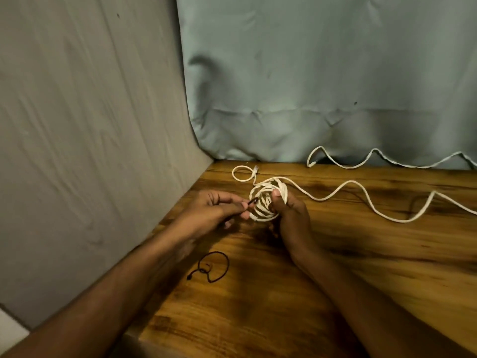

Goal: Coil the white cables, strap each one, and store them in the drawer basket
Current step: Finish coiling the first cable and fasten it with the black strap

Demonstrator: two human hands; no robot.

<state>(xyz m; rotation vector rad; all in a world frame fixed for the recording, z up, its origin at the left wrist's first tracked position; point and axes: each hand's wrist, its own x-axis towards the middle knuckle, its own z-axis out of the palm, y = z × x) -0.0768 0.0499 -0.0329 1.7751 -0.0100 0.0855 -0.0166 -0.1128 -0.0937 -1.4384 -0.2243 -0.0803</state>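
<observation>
Two white cables lie on the wooden tabletop. One is wound into a loose, flat-stranded coil, gripped by the right hand with thumb pressed on the loops; its tail snakes rightward. The left hand pinches a thin black strap at the coil's edge. Beside the curtain trails the second cable, uncoiled.
</observation>
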